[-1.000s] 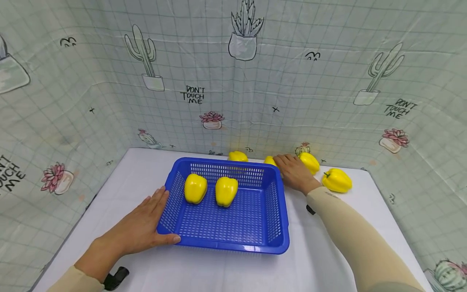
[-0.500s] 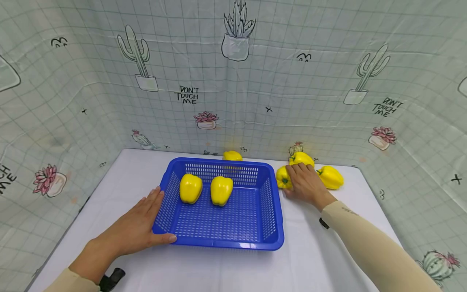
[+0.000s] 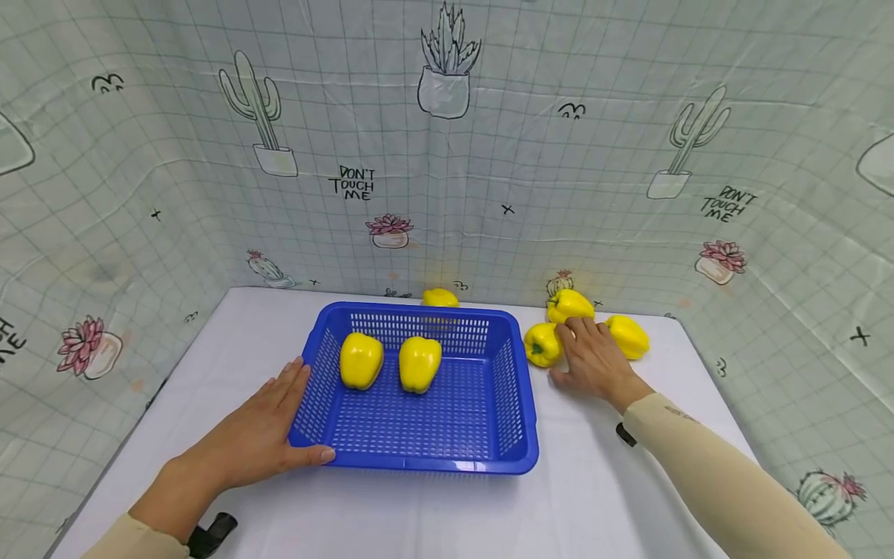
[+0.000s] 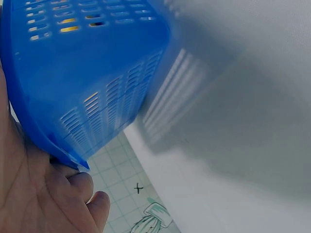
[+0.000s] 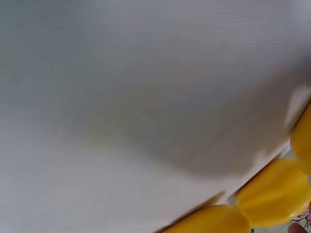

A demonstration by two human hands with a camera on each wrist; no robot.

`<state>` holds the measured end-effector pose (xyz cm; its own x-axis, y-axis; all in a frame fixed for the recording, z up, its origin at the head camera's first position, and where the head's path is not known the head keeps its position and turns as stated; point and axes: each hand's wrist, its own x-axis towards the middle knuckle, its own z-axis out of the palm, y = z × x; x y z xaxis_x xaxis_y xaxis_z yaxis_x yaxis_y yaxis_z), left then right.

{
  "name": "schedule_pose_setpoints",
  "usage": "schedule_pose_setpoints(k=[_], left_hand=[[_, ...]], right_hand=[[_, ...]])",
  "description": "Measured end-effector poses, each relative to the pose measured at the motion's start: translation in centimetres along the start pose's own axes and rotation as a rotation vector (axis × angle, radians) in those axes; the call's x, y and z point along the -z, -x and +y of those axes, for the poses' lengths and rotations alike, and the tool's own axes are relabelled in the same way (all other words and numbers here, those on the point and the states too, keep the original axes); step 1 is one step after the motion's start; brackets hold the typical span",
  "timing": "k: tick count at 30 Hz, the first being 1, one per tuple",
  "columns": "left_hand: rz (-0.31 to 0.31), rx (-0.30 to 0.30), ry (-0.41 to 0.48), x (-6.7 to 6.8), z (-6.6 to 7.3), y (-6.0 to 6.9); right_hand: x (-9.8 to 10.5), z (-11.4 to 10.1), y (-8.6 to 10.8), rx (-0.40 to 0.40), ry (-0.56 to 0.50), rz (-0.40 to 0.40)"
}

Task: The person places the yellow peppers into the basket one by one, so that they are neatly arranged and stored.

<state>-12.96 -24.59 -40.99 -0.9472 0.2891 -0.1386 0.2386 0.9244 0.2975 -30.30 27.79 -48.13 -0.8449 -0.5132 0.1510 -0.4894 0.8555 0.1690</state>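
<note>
A blue plastic basket [image 3: 426, 423] holds two yellow bell peppers, one at left [image 3: 361, 361] and one beside it [image 3: 420, 365]. My left hand [image 3: 254, 431] rests along the basket's left side, fingers straight, thumb against the front corner. In the left wrist view its palm [image 4: 39, 189] lies against the basket rim. My right hand [image 3: 594, 361] is bent loosely beside a yellow pepper [image 3: 543, 345] right of the basket, fingertips at its edge. Two more peppers lie close by, one behind [image 3: 571, 307] and one to the right [image 3: 628, 337]. Its fingers barely show in the right wrist view.
Another yellow pepper [image 3: 440, 297] lies behind the basket, partly hidden by its rim. A white cloth [image 3: 419, 516] covers the table. Patterned fabric [image 3: 475, 171] hangs at the back and sides, close behind the peppers.
The right hand has brought a pepper from behind the basket's right corner toward the front right, then drawn slightly off it. The left hand stays on the basket; the view has shifted slightly.
</note>
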Motion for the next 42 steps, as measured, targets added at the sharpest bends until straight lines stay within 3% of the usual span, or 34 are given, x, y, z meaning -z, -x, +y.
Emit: schedule_pose_setpoints(k=[6,13,24,30,33,39,42], left_hand=[[0.003,-0.004,-0.001,-0.1,-0.1,0.1],[-0.002,-0.001,0.004,-0.2,-0.1,0.0],[-0.013,0.006,0.008,-0.1,-0.2,0.0],[-0.023,0.013,0.012,-0.2,-0.2,-0.2],[-0.015,0.005,0.007,-0.1,-0.2,-0.2],[-0.009,0.003,0.0,0.0,-0.1,-0.2],[-0.011,0.003,0.003,0.1,0.0,-0.1]], right_hand=[[-0.1,0.1,0.1,0.021,-0.091,-0.022],[0.2,-0.1,-0.3,0.102,-0.095,-0.064],[0.2,-0.5,0.4,-0.059,0.054,0.071],[1.2,-0.8,0.6,-0.128,0.035,-0.025],[1.9,-0.3,0.7,-0.078,0.01,-0.067],[3.3,0.7,0.5,0.158,0.008,-0.103],[3.8,0.7,0.3,0.231,0.038,-0.147]])
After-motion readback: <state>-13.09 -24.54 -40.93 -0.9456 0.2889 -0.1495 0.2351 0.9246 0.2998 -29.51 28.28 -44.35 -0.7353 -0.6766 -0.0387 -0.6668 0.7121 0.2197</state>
